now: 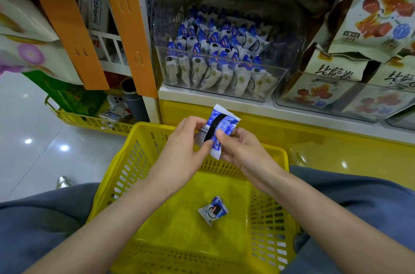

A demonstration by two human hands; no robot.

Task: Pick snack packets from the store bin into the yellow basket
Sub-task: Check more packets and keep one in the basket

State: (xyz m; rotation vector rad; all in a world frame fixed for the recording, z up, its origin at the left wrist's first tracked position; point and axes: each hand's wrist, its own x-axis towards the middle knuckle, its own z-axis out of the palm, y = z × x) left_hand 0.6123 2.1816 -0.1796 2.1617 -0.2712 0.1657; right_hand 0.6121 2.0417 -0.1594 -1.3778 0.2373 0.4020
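A blue-and-white snack packet [221, 124] is held just above centre frame, over the far rim of the yellow basket [284, 154]. It is pinched at its barcode edge by the left hand [187, 139], and at its lower right edge by the right hand [239, 149], whose thumb is laid on the face. The back of the packet is turned to the camera. Its long axis, marked by a dark seam stripe, is tilted from lower left to upper right, with the crimped top end pointed towards the shelf.

Below the hands, a second packet [213, 210] is seen lying alone on the basket floor, its long axis also slanted and its blue end aimed to the upper right.

Above the hands, a clear store bin [280, 79] is set on a white shelf [202, 95]. It is filled with rows of matching packets [215, 49], stood upright with blue ends up.

At right, a neighbouring clear bin [381, 114] is stocked with cream bags [336, 74]. At left, another yellow basket [89, 120] is seen on the floor.
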